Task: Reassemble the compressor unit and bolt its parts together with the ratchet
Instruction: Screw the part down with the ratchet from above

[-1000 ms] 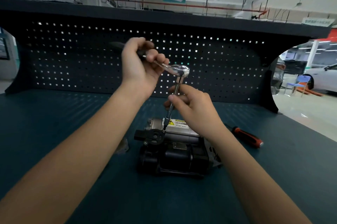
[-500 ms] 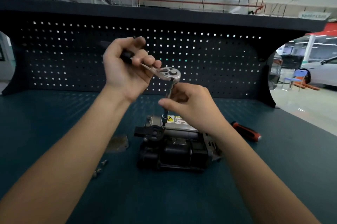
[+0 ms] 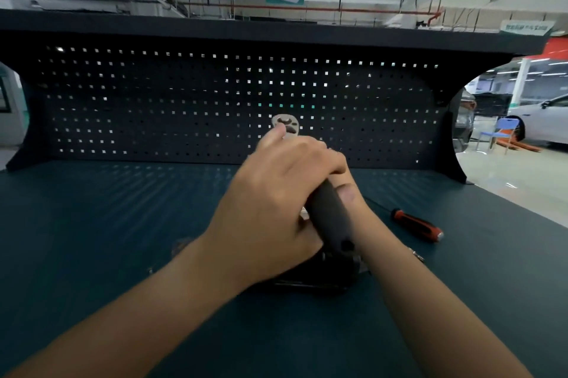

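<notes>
The compressor (image 3: 319,281), dark and blocky, sits mid-counter (image 3: 92,239), mostly hidden under the hands. The left hand (image 3: 273,202) wraps the matte black handle of the ratchet (image 3: 330,218), whose polished rounded head points at the square-holed pegboard (image 3: 153,101). The right hand (image 3: 353,199) lies behind it, and its grip cannot be told. An orange-and-black screwdriver (image 3: 415,225) lies to the right.

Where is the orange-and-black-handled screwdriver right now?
In the head view, the orange-and-black-handled screwdriver lies flat on the dark teal benchtop, on the right side, to the right of the person's right hand and apart from it.

Car workshop — pegboard bench (image 3: 215,107), car (image 3: 541,119)
</notes>
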